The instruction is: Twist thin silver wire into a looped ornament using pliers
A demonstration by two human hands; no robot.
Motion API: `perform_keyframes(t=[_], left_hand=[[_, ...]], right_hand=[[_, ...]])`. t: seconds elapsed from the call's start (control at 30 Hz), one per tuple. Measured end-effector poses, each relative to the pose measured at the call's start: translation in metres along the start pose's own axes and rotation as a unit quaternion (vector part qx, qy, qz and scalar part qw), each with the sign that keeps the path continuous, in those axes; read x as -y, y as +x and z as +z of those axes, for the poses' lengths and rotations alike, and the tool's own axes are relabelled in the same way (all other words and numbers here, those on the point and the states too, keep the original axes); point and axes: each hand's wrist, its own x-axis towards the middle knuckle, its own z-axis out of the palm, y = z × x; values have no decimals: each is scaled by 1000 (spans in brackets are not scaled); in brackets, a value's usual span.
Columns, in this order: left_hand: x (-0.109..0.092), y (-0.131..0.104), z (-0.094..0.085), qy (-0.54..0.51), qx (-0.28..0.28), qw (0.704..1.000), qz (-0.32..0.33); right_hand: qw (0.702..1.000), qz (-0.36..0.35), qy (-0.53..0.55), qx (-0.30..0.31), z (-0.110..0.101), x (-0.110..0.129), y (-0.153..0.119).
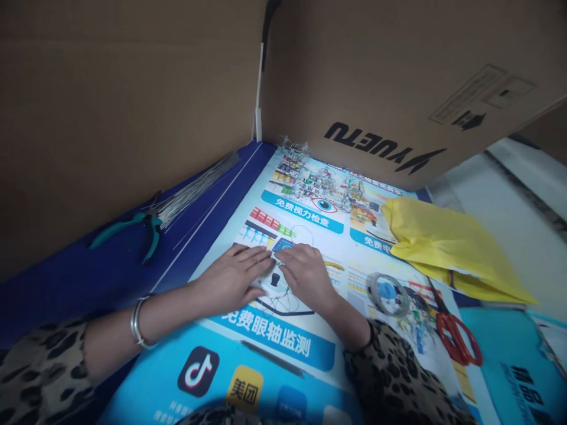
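My left hand (241, 274) lies nearly flat on the printed poster, fingers stretched out together and thumb apart below them. Beside it, my right hand (308, 276) is bent inward, its fingertips meeting those of the left. Thin wire (287, 304) curves out below the hands, and another loop shows above the right one; it appears to run under the right fingers, where its pinched part is hidden. A dark slim rod (272, 358) lies on the poster (155, 366) nearer me.
Green-handled pliers (150, 227) lie by a bundle of straight wires (199, 186) at left. Beaded wire pieces (328, 186) sit at the back. Right are a wire coil (390, 295), red scissors (456, 336) and a yellow bag (447, 248). Cardboard walls (376, 77) stand behind.
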Motion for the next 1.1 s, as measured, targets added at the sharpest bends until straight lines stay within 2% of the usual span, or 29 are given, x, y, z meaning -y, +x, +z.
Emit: perform_keyframes(t=[0.13, 0.33, 0.6, 0.9, 1.1], left_hand=[[-3, -1, -5, 16, -4, 1000, -24], [-2, 0, -7, -7, -11, 1000, -23], [-7, 3, -9, -22, 7, 1000, -2], [-6, 8, -4, 7, 7, 1000, 19], [-7, 5, -5, 36, 15, 999, 5]], right_hand=[[999, 33, -11, 13, -4, -1, -3], [999, 42, 15, -21, -5, -8, -13], [997, 76, -13, 12, -14, -9, -24], [992, 75, -92, 35, -18, -24, -35], [983, 107, -143, 51, -17, -33, -43]])
